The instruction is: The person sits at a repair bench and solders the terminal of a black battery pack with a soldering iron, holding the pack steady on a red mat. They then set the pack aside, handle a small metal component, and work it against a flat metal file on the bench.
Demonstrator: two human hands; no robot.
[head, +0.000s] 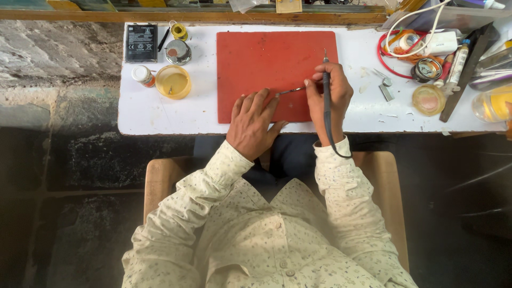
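Note:
My right hand [329, 93] is closed around a dark soldering iron [326, 80] whose tip points away from me over the red mat [266, 58]; its black cord runs back over my wrist. The same hand also pinches thin metal tweezers [290, 90] that point left. My left hand [252, 124] rests flat on the mat's near edge, fingers spread, its fingertips close to the tweezers' tip. Whether the tweezers grip anything is too small to tell.
On the white bench [160, 114], at the left: a black phone battery [141, 42], a yellow dish [173, 81], a small capped bottle [143, 76], a round metal tin [178, 52]. At the right: coiled red and white cables [405, 48], a round tin [428, 99], tools, a yellow jar [493, 104].

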